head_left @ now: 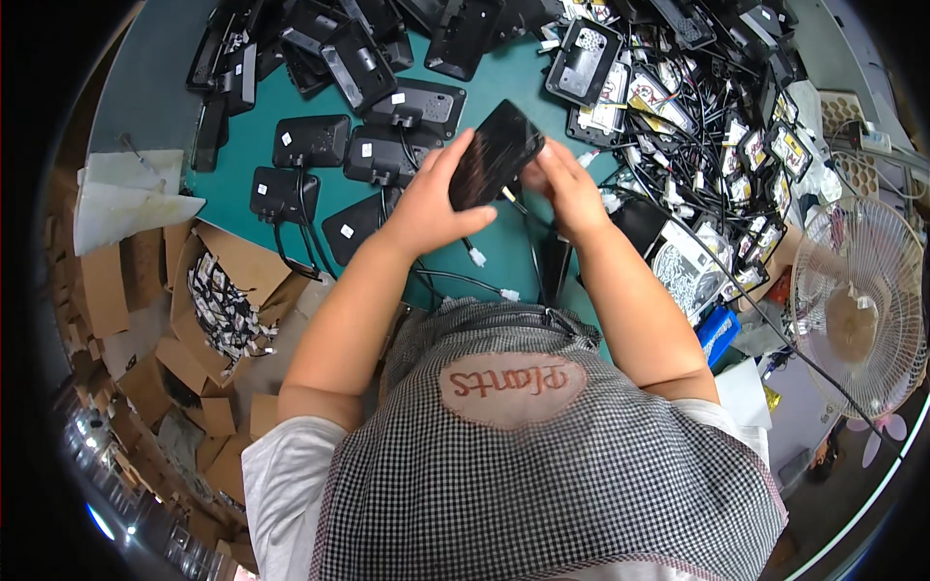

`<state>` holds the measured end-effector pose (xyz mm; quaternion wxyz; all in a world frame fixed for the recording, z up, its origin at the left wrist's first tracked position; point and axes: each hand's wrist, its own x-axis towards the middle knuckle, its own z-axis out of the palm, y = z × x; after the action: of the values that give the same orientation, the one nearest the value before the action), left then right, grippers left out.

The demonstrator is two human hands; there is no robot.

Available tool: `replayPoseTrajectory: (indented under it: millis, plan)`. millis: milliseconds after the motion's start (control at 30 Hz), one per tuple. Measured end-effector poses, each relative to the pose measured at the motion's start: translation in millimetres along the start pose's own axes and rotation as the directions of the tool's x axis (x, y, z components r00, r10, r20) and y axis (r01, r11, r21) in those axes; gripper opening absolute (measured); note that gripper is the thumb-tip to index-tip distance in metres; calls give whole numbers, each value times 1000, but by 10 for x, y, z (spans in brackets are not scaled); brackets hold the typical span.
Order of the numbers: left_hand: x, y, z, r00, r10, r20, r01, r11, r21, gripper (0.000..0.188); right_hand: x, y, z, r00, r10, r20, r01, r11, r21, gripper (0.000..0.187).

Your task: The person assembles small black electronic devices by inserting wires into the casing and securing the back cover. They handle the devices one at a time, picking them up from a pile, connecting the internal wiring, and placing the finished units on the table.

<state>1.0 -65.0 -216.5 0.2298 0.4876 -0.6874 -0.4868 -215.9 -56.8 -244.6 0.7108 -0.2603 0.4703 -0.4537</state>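
A black rectangular unit with a glossy face is held tilted above the green table. My left hand grips its left and lower edge, thumb pointing right along the bottom and fingers going behind it. At its right edge my right hand closes on it, with the fingertips partly hidden. A black cable with a white plug hangs below, but whether it belongs to this unit I cannot tell. Similar black units with cables lie face down to the left, each with a small white sticker.
Black housings pile up along the far side. To the right are a tangle of cabled parts and a tub of small screws. A fan stands at the right edge. Cardboard boxes, one holding cables, sit at lower left.
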Motion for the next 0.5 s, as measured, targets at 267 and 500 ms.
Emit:
replayPoseTrajectory:
  millis: [267,500]
  plan:
    - [503,-231,169,983,-108,149,21,871,492,98,-178,393,3,919,218,-330,-276,951,-141,12]
    - [557,-430,373,966,-258,21,206,817,538,103,92,799,-158,892,-191,-410,-164,707,-688,14]
